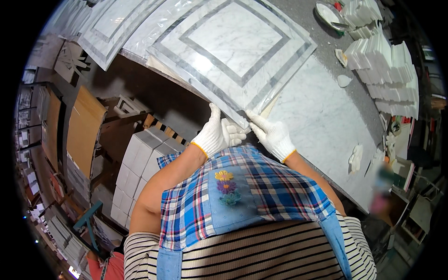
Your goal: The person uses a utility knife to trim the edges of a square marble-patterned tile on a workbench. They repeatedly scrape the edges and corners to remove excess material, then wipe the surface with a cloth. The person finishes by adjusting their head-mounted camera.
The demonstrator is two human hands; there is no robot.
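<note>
A pale marble panel [205, 60] with grey inlaid bands lies flat, one corner pointing toward me. My left hand [214, 134], in a white knit glove with a yellow cuff, is at the left side of that corner. Its thumb stands up by the panel's edge, apart from the fingers, which reach right below the corner. My right hand [273, 137], gloved alike, has its thumb and forefinger at the corner tip, seemingly pinching it. Under the panel's right side lies a plain marble slab [312, 116].
Another banded panel [112, 28] lies far left. Stacked white tiles [382, 65], a bowl [328, 17] with a tool and a loose white glove [355, 157] are at right. White blocks [142, 154] and brown boards [85, 130] stand left. A person in red [109, 267] is lower left.
</note>
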